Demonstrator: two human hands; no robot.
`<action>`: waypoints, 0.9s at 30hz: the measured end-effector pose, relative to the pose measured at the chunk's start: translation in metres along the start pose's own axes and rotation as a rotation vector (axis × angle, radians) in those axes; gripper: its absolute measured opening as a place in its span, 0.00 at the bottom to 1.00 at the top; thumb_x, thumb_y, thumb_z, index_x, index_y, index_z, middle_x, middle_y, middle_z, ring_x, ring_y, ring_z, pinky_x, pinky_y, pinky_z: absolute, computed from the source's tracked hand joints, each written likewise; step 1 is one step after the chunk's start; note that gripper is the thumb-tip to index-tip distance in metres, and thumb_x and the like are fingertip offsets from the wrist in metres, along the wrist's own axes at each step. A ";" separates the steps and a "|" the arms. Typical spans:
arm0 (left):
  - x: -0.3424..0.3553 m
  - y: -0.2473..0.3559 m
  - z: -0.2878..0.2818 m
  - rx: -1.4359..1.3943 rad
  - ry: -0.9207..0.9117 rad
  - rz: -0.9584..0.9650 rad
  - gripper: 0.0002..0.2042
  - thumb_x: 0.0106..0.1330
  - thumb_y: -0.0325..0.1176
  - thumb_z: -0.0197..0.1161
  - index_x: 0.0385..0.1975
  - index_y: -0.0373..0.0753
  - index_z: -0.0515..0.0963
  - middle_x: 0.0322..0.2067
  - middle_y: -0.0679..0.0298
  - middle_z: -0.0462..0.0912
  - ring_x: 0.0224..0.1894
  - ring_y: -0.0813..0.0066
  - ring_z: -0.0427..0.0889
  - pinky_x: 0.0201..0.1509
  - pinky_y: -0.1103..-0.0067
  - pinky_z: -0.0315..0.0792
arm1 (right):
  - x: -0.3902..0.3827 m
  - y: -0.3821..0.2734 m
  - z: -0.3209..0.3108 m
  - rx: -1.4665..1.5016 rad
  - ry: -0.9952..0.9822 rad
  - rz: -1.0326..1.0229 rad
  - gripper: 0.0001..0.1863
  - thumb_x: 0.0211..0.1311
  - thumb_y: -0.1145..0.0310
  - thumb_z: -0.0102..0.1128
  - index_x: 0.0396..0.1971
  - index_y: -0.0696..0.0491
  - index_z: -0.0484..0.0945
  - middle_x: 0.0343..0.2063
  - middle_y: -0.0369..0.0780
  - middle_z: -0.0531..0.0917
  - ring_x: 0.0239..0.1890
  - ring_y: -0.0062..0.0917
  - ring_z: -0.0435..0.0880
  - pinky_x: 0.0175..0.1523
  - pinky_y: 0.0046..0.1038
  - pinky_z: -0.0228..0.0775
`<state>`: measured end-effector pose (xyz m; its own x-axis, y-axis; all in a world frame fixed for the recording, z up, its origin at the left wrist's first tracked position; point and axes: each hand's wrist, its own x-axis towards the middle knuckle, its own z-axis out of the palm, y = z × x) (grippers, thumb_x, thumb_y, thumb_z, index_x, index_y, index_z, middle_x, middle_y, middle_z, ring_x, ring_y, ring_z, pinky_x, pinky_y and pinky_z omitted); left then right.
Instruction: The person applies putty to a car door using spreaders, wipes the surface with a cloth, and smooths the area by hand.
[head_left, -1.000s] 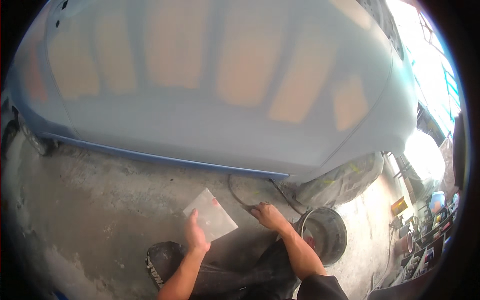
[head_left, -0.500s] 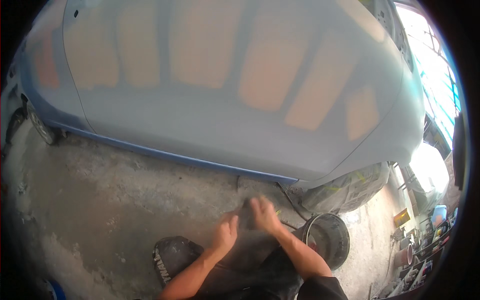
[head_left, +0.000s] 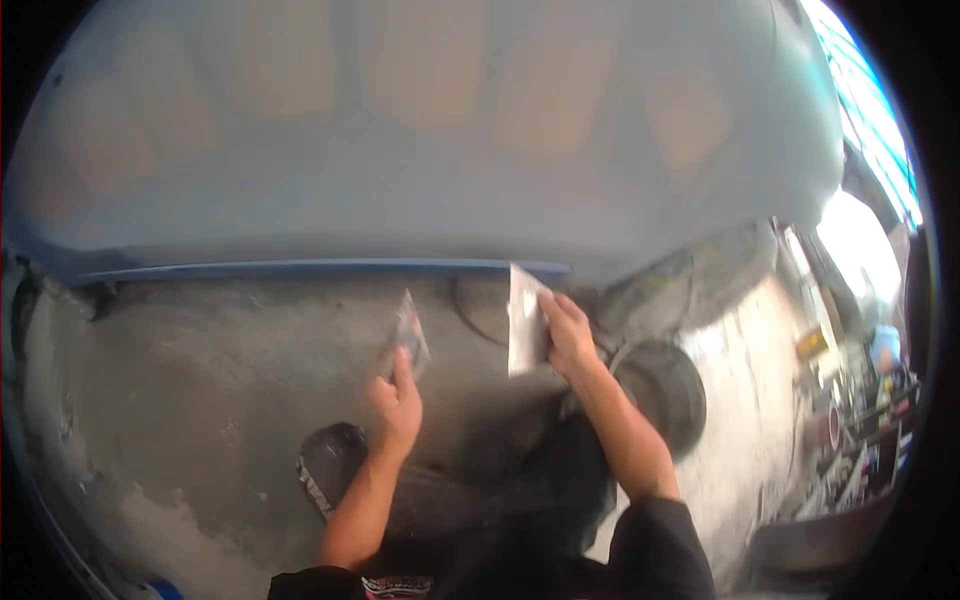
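My left hand (head_left: 397, 405) is closed on a thin, pale, pointed flat piece (head_left: 409, 325) with a small reddish mark, held tip up and blurred. To its right, my right hand (head_left: 569, 338) grips a pale grey flat sheet (head_left: 524, 325), roughly rectangular, its fingers along the right edge. I cannot make out what either piece is made of. The two hands are apart, over the concrete floor and below the car's side. Ahead stands the car's dull grey body panel (head_left: 400, 195) with several tan filler patches, none touched by my hands.
A dark bucket (head_left: 692, 390) stands just right of my right forearm. Beyond it, the car's wheel (head_left: 700, 275) is wrapped in covering. A thin dark hose (head_left: 466, 308) lies by the blue sill (head_left: 330, 267). Pots and tools crowd the far right.
My hands were close together around a dark, blurred object. Now they have separated and moved farther forward, each with a flat piece. The view has shifted, with the patches higher in it.
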<state>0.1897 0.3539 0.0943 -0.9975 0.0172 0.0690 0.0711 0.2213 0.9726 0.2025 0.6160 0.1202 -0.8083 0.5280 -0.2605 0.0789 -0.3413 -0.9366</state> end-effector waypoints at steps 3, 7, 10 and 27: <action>-0.001 0.016 -0.007 -0.077 -0.070 0.371 0.13 0.74 0.31 0.54 0.50 0.30 0.79 0.44 0.52 0.84 0.45 0.59 0.84 0.49 0.71 0.75 | 0.007 0.009 0.011 0.031 -0.001 0.289 0.32 0.71 0.41 0.51 0.52 0.58 0.74 0.25 0.38 0.75 0.32 0.33 0.81 0.43 0.47 0.78; -0.035 0.052 0.015 0.080 -0.198 0.758 0.16 0.66 0.24 0.62 0.54 0.33 0.79 0.46 0.54 0.82 0.46 0.58 0.83 0.50 0.70 0.77 | 0.001 0.013 0.018 0.193 -0.133 0.389 0.41 0.65 0.31 0.49 0.53 0.58 0.72 0.19 0.37 0.72 0.26 0.35 0.78 0.42 0.49 0.77; -0.040 0.065 0.037 0.037 -0.364 0.837 0.16 0.64 0.20 0.62 0.53 0.32 0.79 0.46 0.53 0.81 0.45 0.57 0.83 0.49 0.70 0.77 | -0.003 0.015 0.019 0.336 -0.283 0.489 0.40 0.65 0.30 0.49 0.52 0.56 0.73 0.20 0.36 0.73 0.25 0.34 0.77 0.44 0.48 0.76; 0.001 0.058 0.032 -0.098 0.066 0.289 0.14 0.76 0.34 0.53 0.43 0.27 0.79 0.34 0.52 0.85 0.35 0.68 0.82 0.43 0.72 0.74 | -0.023 0.043 0.042 -0.126 -0.534 0.517 0.38 0.66 0.35 0.53 0.58 0.54 0.76 0.50 0.46 0.81 0.45 0.33 0.83 0.43 0.34 0.78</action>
<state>0.1929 0.3982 0.1435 -0.9341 0.0019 0.3570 0.3546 0.1214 0.9271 0.2000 0.5563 0.0961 -0.8203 -0.1350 -0.5557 0.5656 -0.3351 -0.7535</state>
